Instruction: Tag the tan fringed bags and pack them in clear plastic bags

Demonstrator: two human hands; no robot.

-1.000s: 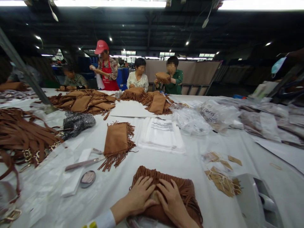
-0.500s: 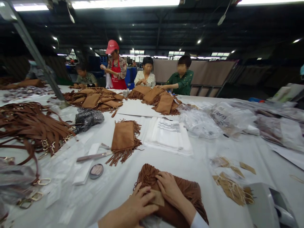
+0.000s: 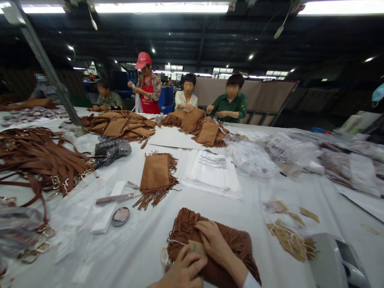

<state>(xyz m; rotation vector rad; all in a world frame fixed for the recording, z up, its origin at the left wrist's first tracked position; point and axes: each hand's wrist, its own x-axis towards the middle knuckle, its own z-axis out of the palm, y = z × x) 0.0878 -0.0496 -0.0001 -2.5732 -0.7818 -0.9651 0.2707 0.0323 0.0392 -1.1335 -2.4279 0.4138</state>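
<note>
A brown fringed bag (image 3: 240, 236) lies flat in front of me, its fringe spread along the far and right edges. On it sits a kraft-paper hang tag (image 3: 197, 249) with a pale string running to the left. My left hand (image 3: 183, 269) has its fingers curled on the tag's lower left part; the thumb is hidden. My right hand (image 3: 213, 242) rests on the bag beside the tag, fingers stretched over the fringe. A metal clasp (image 3: 164, 255) shows at the bag's left edge.
Scissors (image 3: 118, 198), a small round dish (image 3: 121, 216) and a tan fringed pouch (image 3: 156, 172) lie ahead left. White printed bags (image 3: 210, 172) are stacked ahead. Kraft tags (image 3: 286, 238) and a grey device (image 3: 337, 260) are at right, brown straps (image 3: 36, 160) at left. Several co-workers stand or sit opposite.
My left hand has moved slightly right and down, its spread fingers now curled at the tag. The right hand stays on the bag. Across the table, the green-sleeved co-worker's arms have drawn back.
</note>
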